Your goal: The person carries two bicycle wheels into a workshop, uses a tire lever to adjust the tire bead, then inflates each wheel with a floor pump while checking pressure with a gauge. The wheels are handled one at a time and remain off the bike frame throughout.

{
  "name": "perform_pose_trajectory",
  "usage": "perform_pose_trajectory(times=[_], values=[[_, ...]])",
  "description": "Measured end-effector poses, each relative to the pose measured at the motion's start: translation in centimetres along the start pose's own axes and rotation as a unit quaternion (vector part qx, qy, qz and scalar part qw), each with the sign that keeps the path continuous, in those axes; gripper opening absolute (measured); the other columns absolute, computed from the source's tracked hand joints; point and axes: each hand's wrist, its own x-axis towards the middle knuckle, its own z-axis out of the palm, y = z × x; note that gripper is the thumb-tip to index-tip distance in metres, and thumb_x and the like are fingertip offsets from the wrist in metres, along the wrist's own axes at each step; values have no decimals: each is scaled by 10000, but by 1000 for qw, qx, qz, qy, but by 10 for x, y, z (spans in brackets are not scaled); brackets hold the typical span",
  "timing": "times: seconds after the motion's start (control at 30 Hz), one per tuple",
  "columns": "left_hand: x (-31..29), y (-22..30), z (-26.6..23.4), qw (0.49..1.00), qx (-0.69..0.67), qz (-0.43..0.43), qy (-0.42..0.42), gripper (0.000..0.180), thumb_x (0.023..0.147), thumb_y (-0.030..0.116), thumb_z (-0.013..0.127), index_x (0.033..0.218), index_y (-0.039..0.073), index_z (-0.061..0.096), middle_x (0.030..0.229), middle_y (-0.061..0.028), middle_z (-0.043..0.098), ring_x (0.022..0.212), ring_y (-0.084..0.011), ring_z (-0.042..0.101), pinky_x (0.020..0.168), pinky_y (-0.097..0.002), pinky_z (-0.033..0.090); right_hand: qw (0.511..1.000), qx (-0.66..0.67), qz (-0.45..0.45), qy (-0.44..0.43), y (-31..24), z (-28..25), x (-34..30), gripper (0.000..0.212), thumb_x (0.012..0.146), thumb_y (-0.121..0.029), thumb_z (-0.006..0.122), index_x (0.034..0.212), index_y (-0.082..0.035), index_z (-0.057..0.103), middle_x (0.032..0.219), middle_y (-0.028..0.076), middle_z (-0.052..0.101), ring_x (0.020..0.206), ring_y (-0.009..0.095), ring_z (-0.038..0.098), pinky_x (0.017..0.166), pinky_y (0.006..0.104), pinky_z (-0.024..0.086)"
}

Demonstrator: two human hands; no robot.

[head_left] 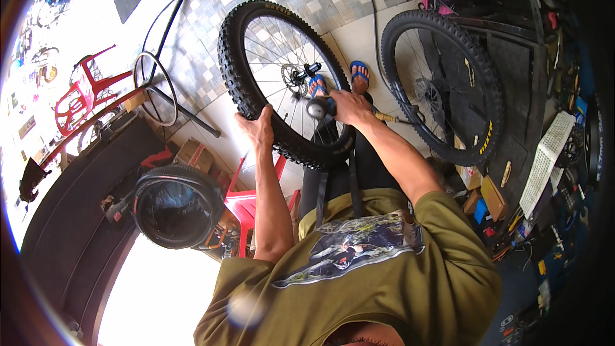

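Note:
A bicycle wheel with a knobby black tyre, thin spokes and a disc rotor stands tilted in front of me. My left hand grips the tyre at its near left side, thumb and fingers round the tread. My right hand is closed round a grey round-headed hand tool, held over the near right part of the wheel. A brass-coloured fitting shows just right of that wrist. What the tool's far end touches is hidden.
A second bicycle wheel leans against a dark cabinet at right. A black hose comes down between the wheels. At left are a stand with a ring, a red plastic chair and coiled tyres. Tools and a white perforated panel crowd the right.

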Motion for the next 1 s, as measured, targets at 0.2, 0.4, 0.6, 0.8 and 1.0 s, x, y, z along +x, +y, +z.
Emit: perform_pose_trajectory(times=[0.2, 0.4, 0.6, 0.8, 1.0], values=[[61, -55, -17, 990, -138, -10, 23, 642, 750, 388, 927, 1126, -53, 651, 930, -130, 712, 796, -222, 657, 762, -381, 552, 973, 79, 205, 72, 82, -7, 9, 578, 893, -343, 767, 1388, -92, 604, 1272, 250, 709, 1193, 448, 677, 1035, 512, 549], [154, -149, -68, 985, -28, -171, 19, 1107, 850, 752, 711, 1501, -104, 452, 1407, -315, 584, 1289, -390, 604, 1077, -476, 479, 938, 88, 314, 119, 173, -8, -36, 522, 914, -382, 721, 1304, -40, 664, 1236, 290, 712, 1194, 473, 665, 1008, 534, 536], [131, -244, -68, 911, -244, -329, -38, 942, 938, 688, 678, 1493, -51, 495, 1383, -231, 628, 1163, -339, 684, 999, -501, 567, 935, 78, 306, 159, 202, 21, -85, 635, 914, -497, 714, 1305, -1, 645, 1214, 313, 707, 1159, 512, 655, 975, 551, 521], [70, -315, -31, 818, -387, -421, -62, 672, 977, 691, 613, 1313, 110, 599, 1092, -111, 709, 953, -313, 717, 880, -501, 607, 934, 92, 263, 224, 165, 18, -68, 623, 909, -491, 766, 1292, -11, 657, 1143, 275, 743, 1106, 481, 691, 921, 516, 530], [42, -359, -9, 762, -467, -442, -76, 645, 1012, 691, 541, 1323, 130, 611, 1111, -122, 721, 972, -316, 717, 897, -506, 604, 954, 96, 207, 196, 121, -2, -24, 614, 877, -510, 814, 1197, -1, 694, 1126, 252, 755, 1095, 454, 707, 910, 493, 538]])
